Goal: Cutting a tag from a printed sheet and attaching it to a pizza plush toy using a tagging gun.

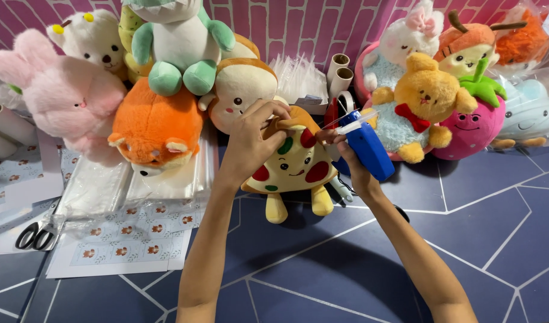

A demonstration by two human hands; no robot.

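While hands grip pizza plush [292, 164] and blue tagging gun [365, 146], plush toys [158, 128] crowd behind.

**A small plush-toy packing workspace**

A packing spot for soft toys is suggested. Plush animals [158, 128] are piled against a pink brick-pattern backdrop [298, 27] on a dark blue mat [478, 221]. Clear plastic bags [101, 185], sticker sheets [128, 242], scissors [35, 234] and cardboard rolls [340, 75] are laid nearby, and a blue tagging gun [365, 146] is seen
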